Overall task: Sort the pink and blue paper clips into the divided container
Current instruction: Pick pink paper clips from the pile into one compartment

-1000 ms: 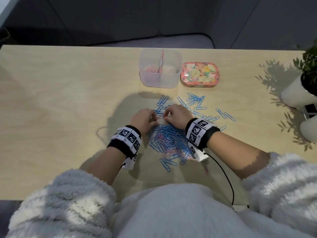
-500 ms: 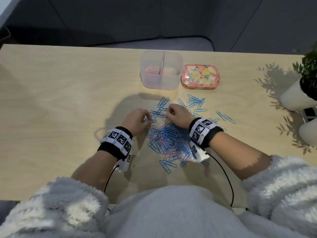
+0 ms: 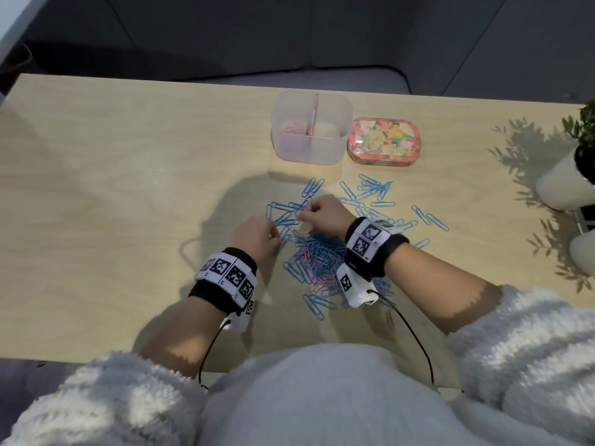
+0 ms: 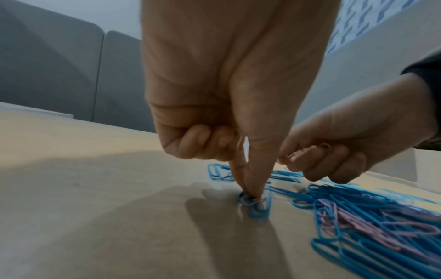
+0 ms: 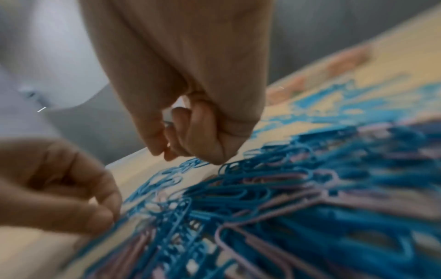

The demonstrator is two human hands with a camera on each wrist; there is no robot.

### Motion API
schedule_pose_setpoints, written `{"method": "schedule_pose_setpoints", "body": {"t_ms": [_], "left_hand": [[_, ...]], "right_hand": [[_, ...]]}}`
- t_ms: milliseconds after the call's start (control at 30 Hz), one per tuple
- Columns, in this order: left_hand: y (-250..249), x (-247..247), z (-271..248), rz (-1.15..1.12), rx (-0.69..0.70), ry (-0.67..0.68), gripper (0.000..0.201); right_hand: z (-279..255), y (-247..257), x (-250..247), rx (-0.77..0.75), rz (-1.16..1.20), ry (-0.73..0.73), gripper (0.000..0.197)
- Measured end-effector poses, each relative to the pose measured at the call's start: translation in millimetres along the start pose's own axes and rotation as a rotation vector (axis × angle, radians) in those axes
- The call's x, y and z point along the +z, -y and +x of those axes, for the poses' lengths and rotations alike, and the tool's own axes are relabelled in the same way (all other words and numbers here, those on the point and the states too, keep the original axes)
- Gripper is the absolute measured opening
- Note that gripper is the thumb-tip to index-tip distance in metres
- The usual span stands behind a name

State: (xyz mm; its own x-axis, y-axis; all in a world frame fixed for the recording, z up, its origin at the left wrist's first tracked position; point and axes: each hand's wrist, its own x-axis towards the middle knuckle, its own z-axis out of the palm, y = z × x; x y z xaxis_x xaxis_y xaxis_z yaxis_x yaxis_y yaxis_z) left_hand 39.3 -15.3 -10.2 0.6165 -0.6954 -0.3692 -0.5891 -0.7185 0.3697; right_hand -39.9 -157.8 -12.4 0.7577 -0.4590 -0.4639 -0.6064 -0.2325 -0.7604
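Picking step: my left hand pinches a pink clip on the table; my right hand's grip holds pink clips. Next, I judge: carry to divided container.

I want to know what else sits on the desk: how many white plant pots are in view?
2, both at the table's right edge: one holding a green plant, the other nearer the person, cut off by the frame. More may lie outside the view.
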Motion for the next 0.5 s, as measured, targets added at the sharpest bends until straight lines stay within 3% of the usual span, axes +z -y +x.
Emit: {"method": "schedule_pose_setpoints", "body": {"t_ms": [67,133,500], "left_hand": [[4,-1,-1,-0.053,-0.019,0.019,0.012],[9,-2,-1,-0.121,-0.027,0.014,0.012],[25,-11,11,-0.327,-0.051,-0.006,0.014]], "right_hand": [[1,1,8,-0.079,-0.261,0.003,0.016],[1,3,13,-0.081,-0.364,0.001,0.013],[4,-3,7,-0.051,-0.476,0.031,0.022]]}}
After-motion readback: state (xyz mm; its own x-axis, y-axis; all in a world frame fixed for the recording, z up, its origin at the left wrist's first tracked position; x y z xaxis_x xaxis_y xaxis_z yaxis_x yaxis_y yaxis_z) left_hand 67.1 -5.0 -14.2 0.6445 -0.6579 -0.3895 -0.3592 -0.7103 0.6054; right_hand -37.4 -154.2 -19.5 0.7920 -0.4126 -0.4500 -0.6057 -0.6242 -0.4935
